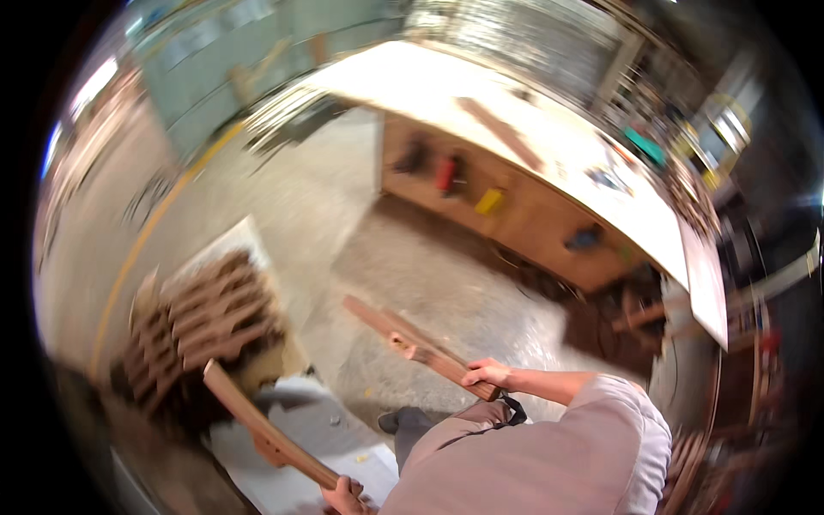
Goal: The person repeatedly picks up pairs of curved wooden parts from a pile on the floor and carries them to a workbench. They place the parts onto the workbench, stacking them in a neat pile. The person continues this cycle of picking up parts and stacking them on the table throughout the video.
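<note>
My right hand [487, 375] is closed around the lower end of a long brown wooden piece [403, 336]. That piece points up and to the left over the concrete floor and has a pale notched spot near its middle. At the lower left, my left hand [345, 495] grips a second, similar wooden piece [266, 433], slanting up and to the left, with a wider bulge along its lower edge. Its far end reaches close to a stack of similar shaped brown pieces [225, 309]. Motion blur hides the fine detail of both.
A workbench [412, 81] with a pale top curves across the upper right; a brown board [500, 133] and small tools lie on it. Red and yellow tools hang on its side. A whitish board [300, 421] lies beneath the left piece. A yellow line [137, 245] runs along the floor.
</note>
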Motion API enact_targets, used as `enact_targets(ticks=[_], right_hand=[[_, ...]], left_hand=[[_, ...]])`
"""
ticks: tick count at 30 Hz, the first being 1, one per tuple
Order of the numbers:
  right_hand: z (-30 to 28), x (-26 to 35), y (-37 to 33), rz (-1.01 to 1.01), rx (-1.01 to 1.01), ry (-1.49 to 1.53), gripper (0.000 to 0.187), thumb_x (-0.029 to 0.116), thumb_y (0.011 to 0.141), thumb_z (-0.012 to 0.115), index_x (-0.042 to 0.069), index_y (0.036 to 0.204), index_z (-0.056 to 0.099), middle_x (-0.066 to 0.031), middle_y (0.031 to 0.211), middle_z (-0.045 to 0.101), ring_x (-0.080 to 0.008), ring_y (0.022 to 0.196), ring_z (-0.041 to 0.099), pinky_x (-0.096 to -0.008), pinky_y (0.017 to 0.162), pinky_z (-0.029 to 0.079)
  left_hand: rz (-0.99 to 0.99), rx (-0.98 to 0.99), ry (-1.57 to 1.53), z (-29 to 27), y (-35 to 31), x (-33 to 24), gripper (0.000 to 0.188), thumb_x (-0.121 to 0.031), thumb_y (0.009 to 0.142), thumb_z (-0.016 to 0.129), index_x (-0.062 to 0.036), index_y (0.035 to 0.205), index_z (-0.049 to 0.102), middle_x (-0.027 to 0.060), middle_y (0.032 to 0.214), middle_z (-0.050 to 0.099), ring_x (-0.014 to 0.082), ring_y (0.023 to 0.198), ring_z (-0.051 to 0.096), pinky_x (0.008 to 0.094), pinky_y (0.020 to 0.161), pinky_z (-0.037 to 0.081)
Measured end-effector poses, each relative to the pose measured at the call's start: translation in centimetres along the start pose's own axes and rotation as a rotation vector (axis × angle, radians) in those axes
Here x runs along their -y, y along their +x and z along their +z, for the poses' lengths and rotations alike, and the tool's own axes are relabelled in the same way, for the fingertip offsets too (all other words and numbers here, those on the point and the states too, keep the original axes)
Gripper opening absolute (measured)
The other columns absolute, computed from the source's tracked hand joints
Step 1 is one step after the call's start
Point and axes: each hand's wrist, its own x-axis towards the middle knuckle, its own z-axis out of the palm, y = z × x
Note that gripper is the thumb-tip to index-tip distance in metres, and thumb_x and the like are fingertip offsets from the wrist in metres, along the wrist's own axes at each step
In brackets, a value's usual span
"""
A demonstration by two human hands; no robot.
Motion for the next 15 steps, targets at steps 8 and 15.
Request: enact_targets(ticks=[8,15], right_hand=[[-13.7,-19.6,-18.5,-0.284,-0.038,0.401,0.078,0.042,0.076,0.077,-0.003,0.137,0.058,-0.0162,0.129,0.062,-0.0248,0.123,0.055,-0.0384,0.105,0.041],[-24.5,-33.6,-29.5,-0.432,-0.547,0.282,0.076,0.040,0.066,0.081,-0.007,0.123,0.061,-0.0215,0.123,0.056,-0.0325,0.119,0.055,-0.0411,0.102,0.044]], left_hand=[[0.372,0.586,0.281,19.8,-15.0,0.2,0.025,-0.010,0.078,0.061,-0.0023,0.098,0.050,0.0055,0.064,0.049,0.0166,0.050,0.051,0.0291,0.046,0.043],[0.163,0.866,0.167,37.3,-32.7,8.3,0.040,-0.012,0.076,0.063,0.0023,0.110,0.049,0.0098,0.073,0.054,0.0182,0.056,0.056,0.0322,0.047,0.048]])
